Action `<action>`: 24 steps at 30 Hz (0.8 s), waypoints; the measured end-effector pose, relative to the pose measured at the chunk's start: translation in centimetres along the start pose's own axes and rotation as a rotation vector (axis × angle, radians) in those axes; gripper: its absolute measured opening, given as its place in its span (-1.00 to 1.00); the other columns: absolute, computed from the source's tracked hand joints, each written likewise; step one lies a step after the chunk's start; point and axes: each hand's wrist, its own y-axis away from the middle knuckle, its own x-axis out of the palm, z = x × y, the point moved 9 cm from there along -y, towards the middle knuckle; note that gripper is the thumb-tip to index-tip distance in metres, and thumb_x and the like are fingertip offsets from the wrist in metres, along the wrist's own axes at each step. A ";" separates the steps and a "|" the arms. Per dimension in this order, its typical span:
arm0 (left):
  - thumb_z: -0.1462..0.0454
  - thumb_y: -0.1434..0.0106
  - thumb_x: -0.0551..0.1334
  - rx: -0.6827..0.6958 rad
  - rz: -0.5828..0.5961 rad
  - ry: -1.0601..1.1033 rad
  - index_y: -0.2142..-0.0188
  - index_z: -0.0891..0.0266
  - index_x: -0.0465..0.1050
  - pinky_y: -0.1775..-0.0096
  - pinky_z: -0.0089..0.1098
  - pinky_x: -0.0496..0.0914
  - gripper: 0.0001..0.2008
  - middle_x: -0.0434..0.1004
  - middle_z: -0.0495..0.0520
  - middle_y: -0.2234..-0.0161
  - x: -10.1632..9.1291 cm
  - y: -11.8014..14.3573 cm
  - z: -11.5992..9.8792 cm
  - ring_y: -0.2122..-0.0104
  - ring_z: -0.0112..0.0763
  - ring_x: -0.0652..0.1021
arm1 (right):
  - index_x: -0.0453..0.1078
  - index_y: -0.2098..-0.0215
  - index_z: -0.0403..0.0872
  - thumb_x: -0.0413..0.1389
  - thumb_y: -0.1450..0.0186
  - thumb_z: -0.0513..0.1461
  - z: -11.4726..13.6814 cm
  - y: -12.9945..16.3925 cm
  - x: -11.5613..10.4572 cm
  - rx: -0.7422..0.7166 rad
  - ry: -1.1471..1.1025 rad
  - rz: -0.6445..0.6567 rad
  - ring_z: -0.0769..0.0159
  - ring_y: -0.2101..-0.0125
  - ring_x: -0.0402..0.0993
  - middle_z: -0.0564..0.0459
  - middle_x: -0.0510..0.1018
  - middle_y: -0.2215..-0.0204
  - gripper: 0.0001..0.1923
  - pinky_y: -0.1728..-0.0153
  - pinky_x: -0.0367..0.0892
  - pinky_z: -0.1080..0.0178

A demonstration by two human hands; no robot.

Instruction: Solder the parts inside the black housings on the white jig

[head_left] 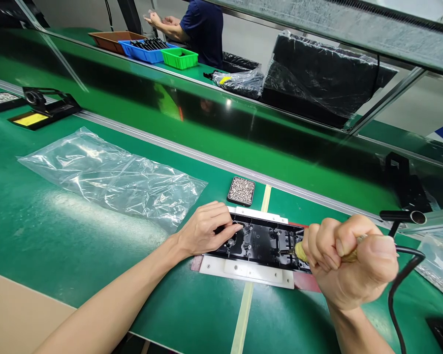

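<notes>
A black plastic part [260, 241] lies in a white fixture [243, 271] on the green bench. My left hand [206, 228] rests on the part's left end, fingers pressing down on it. My right hand [350, 260] is closed around the yellow handle of a soldering iron [300, 251]. The iron's tip points left and touches the right portion of the black part. A black cable [402, 275] runs from the handle down to the right.
A small black tray of tiny screws [241, 191] sits just behind the fixture. A clear plastic bag [107, 177] lies to the left. An iron stand [40, 105] is at far left, a conveyor belt [206, 128] behind, and a person [199, 27] works beyond coloured bins [147, 49].
</notes>
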 end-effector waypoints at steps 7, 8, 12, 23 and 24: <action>0.30 -0.51 0.26 0.000 -0.003 0.003 0.42 0.23 0.26 0.35 -0.29 0.20 -0.66 0.33 -0.08 0.50 0.0 0.0 0.0 0.46 -0.44 0.32 | 0.17 0.58 -0.07 0.16 -0.39 -0.07 -0.1 0.0 0.0 0.014 -0.005 0.009 0.52 0.75 -0.11 0.24 0.04 0.76 -0.54 0.77 0.00 0.47; 0.30 -0.52 0.26 0.001 -0.003 0.002 0.42 0.23 0.26 0.35 -0.29 0.20 -0.66 0.33 -0.08 0.50 0.0 0.0 -0.1 0.47 -0.44 0.32 | 0.16 0.58 -0.07 0.16 -0.39 -0.07 -0.1 0.0 0.0 0.015 -0.007 0.008 0.53 0.75 -0.11 0.24 0.04 0.76 -0.54 0.77 0.00 0.47; 0.29 -0.52 0.25 -0.003 0.000 -0.007 0.43 0.23 0.26 0.36 -0.29 0.20 -0.65 0.33 -0.08 0.51 0.0 -0.1 0.0 0.47 -0.43 0.32 | 0.17 0.58 -0.07 0.17 -0.38 -0.07 -0.2 0.1 -0.1 0.014 -0.017 0.003 0.53 0.76 -0.12 0.24 0.04 0.76 -0.54 0.77 -0.03 0.46; 0.30 -0.52 0.24 -0.004 0.008 0.003 0.42 0.23 0.27 0.34 -0.29 0.21 -0.66 0.34 -0.07 0.50 0.0 0.0 0.0 0.46 -0.43 0.33 | 0.17 0.58 -0.07 0.15 -0.41 -0.05 0.0 0.0 0.1 -0.011 -0.004 0.013 0.52 0.75 -0.12 0.24 0.03 0.75 -0.53 0.77 0.00 0.46; 0.30 -0.52 0.24 -0.005 0.010 0.006 0.42 0.23 0.27 0.34 -0.29 0.21 -0.67 0.34 -0.07 0.49 0.0 0.0 0.0 0.46 -0.43 0.33 | 0.18 0.58 -0.07 0.15 -0.41 -0.05 0.0 0.0 0.1 -0.012 -0.007 0.009 0.52 0.75 -0.12 0.24 0.04 0.75 -0.53 0.77 0.00 0.46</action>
